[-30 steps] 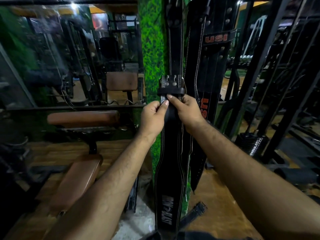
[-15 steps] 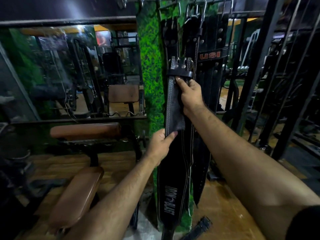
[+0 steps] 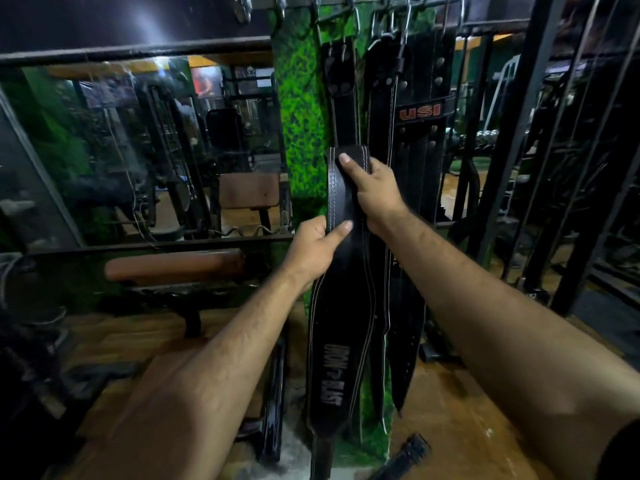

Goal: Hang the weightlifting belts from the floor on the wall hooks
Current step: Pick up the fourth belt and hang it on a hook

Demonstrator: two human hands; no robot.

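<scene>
Right hand grip: the right hand [image 3: 375,190] is clasping the upper end of the black belt [image 3: 341,341], in the middle of the frame, with the thumb lying flat on the front and the other fingers hidden behind the strap.
Left hand grip: the left hand [image 3: 313,245] is pinching the same strap just below, thumb pressing on the front face.
Held belt, place: it is hanging down in front of the green pillar [image 3: 299,133], its lower end reaching the bottom edge of the frame.
Held belt, material: dark leather with pale double stitching along both edges; it is narrow at the top and is widening into a broad padded middle.
Held belt, writing: grey letters are running downward on the wide part, reading "IRON BLAST".
Hanging belts: two more black belts are hanging from metal hooks [image 3: 355,19] at the top centre; the right one, the USI belt [image 3: 420,140], is showing red letters "USI" and round rivets.
Floor: a black strap piece [image 3: 403,457] is lying at the lower right of the pillar.
Left of frame: a bench with brown padding [image 3: 173,265] is standing before a mirror [image 3: 138,150].
</scene>
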